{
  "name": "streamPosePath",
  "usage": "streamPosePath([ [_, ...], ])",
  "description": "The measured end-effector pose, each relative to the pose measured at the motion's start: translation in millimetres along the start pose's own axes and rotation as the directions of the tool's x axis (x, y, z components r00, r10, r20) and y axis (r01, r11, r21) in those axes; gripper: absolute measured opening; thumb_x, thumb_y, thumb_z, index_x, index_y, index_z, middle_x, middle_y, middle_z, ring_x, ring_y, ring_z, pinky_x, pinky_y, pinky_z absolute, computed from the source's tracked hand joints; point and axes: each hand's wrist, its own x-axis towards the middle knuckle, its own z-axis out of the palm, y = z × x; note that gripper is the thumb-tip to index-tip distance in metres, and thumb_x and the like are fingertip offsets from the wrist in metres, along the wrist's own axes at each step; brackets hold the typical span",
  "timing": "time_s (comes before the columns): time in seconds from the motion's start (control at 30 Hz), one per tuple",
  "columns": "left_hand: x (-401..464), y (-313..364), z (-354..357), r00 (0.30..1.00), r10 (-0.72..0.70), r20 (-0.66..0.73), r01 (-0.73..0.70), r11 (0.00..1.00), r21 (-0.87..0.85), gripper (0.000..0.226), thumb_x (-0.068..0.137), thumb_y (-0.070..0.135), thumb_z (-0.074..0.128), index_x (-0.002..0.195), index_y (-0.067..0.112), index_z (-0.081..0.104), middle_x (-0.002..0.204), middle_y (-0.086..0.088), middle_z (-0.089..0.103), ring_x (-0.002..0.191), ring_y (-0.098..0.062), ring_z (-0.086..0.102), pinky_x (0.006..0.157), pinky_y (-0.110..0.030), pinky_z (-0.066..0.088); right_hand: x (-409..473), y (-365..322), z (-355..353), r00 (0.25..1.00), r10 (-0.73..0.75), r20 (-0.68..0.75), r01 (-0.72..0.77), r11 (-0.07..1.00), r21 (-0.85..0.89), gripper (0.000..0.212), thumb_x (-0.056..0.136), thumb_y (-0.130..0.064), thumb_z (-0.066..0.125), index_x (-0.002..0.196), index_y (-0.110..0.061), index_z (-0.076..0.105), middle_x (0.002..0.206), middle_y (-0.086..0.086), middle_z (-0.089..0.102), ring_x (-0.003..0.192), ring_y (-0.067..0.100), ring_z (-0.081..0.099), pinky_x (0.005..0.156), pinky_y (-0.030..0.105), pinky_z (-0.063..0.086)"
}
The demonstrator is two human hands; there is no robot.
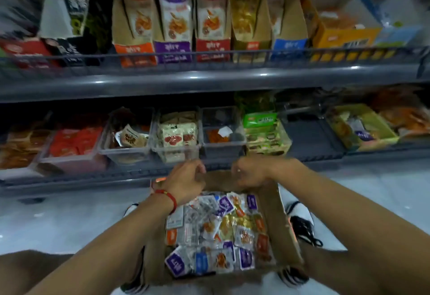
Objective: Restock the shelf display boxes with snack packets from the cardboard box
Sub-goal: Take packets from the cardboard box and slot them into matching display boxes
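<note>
An open cardboard box (282, 222) sits low in front of me, filled with several small snack packets (221, 232) in purple, blue, orange, gold and clear wrappers. My left hand (186, 182), with a red thread on its wrist, and my right hand (247, 173) are both curled over the box's far rim, close together. On the upper shelf stand tall display boxes: orange (135, 52), purple (173, 49), red (213, 48), gold (251, 45) and blue (288, 44). The picture is blurred, so the finger grip is not sharp.
A grey wire-fronted shelf rail (209, 78) runs across above the hands. The lower shelf holds clear bins (176, 148) and trays of other snacks. A yellow carton (344, 34) stands upper right. Black-and-white shoes (300, 220) rest on the pale floor beside the box.
</note>
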Motion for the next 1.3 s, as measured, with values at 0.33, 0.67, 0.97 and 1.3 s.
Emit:
streamPosePath([
  [0.33, -22.2, -92.8, 140.9, 0.881, -0.345, 0.323, 0.229, 0.909, 0.347, 0.027, 0.086, 0.011, 0.064, 0.109, 0.024, 0.060, 0.126, -0.007, 0.061, 0.119, -0.027, 0.058, 0.099, -0.030, 0.046, 50.3, 28.4, 208.3, 0.949, 0.107, 0.295, -0.137, 0.987, 0.080, 0.051, 0.096, -0.029, 0.063, 0.143, -0.014, 0.052, 0.150, 0.007, 0.050, 0.133, 0.031, 0.050, 0.108, 0.034, 0.040],
  [0.67, -31.5, -102.0, 200.1, 0.819, -0.453, 0.351, 0.370, 0.886, 0.280, 0.033, 0.092, 0.007, 0.063, 0.123, 0.019, 0.064, 0.136, -0.008, 0.059, 0.125, -0.025, 0.056, 0.106, -0.028, 0.042, 82.7, 8.5, 280.3, 0.993, -0.007, 0.120, -0.018, 0.979, 0.204, 0.049, 0.095, -0.028, 0.060, 0.140, -0.014, 0.046, 0.140, 0.015, 0.051, 0.127, 0.035, 0.051, 0.102, 0.045, 0.046],
  [0.97, -45.4, -118.4, 194.5, 0.829, -0.499, 0.253, 0.496, 0.865, 0.081, 0.032, 0.081, -0.003, 0.067, 0.088, 0.028, 0.061, 0.123, -0.007, 0.066, 0.120, -0.028, 0.060, 0.104, -0.036, 0.050, 80.0, -1.6, 269.5, 0.987, 0.028, 0.156, -0.077, 0.945, 0.317, 0.030, 0.093, -0.022, 0.068, 0.123, -0.018, 0.064, 0.125, 0.010, 0.065, 0.115, 0.029, 0.060, 0.096, 0.038, 0.049],
  [1.3, -41.6, -73.5, 152.2, 0.930, -0.262, 0.259, 0.319, 0.924, -0.210, 0.073, 0.071, 0.041, 0.089, 0.134, 0.030, 0.051, 0.123, 0.013, 0.059, 0.118, -0.011, 0.057, 0.102, -0.027, 0.046, 37.1, 17.1, 185.1, 0.998, 0.054, 0.042, -0.061, 0.411, 0.910, 0.014, 0.094, -0.017, 0.072, 0.106, -0.014, 0.066, 0.116, 0.007, 0.070, 0.102, 0.019, 0.065, 0.092, 0.033, 0.054],
])
